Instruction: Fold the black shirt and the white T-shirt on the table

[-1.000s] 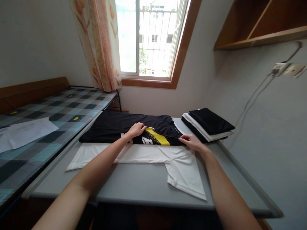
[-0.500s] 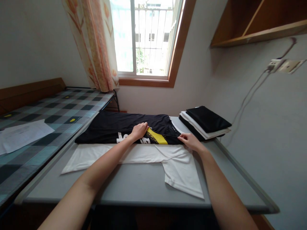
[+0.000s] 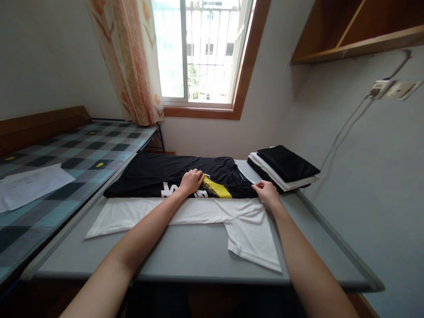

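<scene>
A black T-shirt (image 3: 149, 174) with white lettering and a yellow print lies folded lengthwise across the table. Its neckline points right. My left hand (image 3: 192, 181) rests on the print with the fingers curled together on the fabric. Pinched between the fingertips of my right hand (image 3: 266, 191) is the shirt's edge near the collar. A white T-shirt (image 3: 198, 213) sticks out from under the near edge of the black one, its sleeve spread toward me at the right. My left forearm covers part of the white cloth.
A stack of folded black and white clothes (image 3: 285, 165) sits at the table's back right corner. The grey table (image 3: 185, 256) has a raised rim. At left stands a bed (image 3: 109, 141) with a checked cover and paper sheets (image 3: 36, 185). A shelf (image 3: 357, 44) hangs upper right.
My right hand has shifted slightly right and up along the black T-shirt's collar edge. My left hand stays nearly where it was, and the clothes lie much the same.
</scene>
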Motion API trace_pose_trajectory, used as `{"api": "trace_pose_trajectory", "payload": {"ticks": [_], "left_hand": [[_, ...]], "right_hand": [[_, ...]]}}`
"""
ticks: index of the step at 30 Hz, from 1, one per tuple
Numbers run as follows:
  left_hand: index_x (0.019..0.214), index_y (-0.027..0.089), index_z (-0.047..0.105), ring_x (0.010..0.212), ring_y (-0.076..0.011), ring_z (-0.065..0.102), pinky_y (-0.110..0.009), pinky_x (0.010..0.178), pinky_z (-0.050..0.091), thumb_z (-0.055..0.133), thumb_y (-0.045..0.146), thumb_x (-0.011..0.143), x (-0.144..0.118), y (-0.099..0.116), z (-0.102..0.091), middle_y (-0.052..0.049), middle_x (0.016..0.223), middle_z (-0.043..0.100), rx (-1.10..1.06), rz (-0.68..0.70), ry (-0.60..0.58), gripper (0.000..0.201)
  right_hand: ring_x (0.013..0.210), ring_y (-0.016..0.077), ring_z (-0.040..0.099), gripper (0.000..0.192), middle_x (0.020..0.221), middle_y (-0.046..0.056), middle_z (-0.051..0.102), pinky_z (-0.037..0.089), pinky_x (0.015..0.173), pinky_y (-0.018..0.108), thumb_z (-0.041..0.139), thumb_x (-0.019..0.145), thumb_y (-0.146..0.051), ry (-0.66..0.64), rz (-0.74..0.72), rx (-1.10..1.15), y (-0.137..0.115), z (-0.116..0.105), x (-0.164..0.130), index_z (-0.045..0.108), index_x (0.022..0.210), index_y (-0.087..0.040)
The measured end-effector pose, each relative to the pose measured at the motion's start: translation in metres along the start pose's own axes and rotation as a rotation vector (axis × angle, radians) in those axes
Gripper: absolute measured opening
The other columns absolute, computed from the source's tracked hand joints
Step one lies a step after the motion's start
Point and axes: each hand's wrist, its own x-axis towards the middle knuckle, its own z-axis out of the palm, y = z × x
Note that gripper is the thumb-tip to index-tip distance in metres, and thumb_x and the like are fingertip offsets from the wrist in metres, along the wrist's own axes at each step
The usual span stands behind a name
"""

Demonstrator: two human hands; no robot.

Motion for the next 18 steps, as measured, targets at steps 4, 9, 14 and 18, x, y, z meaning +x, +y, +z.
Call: {"api": "trace_pose_trajectory", "payload": {"ticks": [4,9,14,18], "left_hand": [[0.097,0.020,0.063,0.094,-0.0209,0.058,-0.031,0.080,0.042,0.039,0.037,0.101,-0.001,0.001,-0.001,-0.007,0.099,0.063,0.002,-0.004,-0.002,0.029],[0.097,0.021,0.063,0.094,-0.0211,0.058,-0.031,0.079,0.042,0.039,0.036,0.100,-0.001,0.001,-0.001,-0.007,0.100,0.063,0.010,-0.005,-0.002,0.029],[0.097,0.021,0.063,0.093,-0.0216,0.058,-0.032,0.079,0.043,0.039,0.035,0.100,0.000,0.001,0.002,-0.007,0.100,0.063,0.025,-0.004,0.010,0.028],[0.097,0.020,0.062,0.094,-0.0218,0.058,-0.032,0.079,0.043,0.040,0.034,0.100,0.000,0.001,0.002,-0.008,0.100,0.063,0.015,-0.006,0.011,0.026]], "right_hand": [[0.086,0.0258,0.068,0.017,0.088,0.009,0.075,0.042,0.068,0.030,0.063,0.077,-0.036,-0.033,0.028,0.003,0.006,-0.008,0.000,0.068,0.073,-0.021],[0.093,0.0291,0.068,0.019,0.093,0.009,0.075,0.044,0.072,0.033,0.061,0.080,-0.038,-0.075,0.044,-0.015,-0.001,-0.011,-0.005,0.070,0.078,-0.021],[0.098,0.0288,0.068,0.028,0.099,0.011,0.075,0.046,0.078,0.034,0.059,0.085,-0.042,-0.003,-0.054,0.042,-0.022,-0.002,0.012,0.072,0.094,-0.020],[0.097,0.0222,0.069,0.027,0.105,0.012,0.074,0.048,0.082,0.027,0.058,0.087,-0.033,-0.039,-0.109,0.144,-0.044,0.014,0.052,0.072,0.103,-0.016]]}}
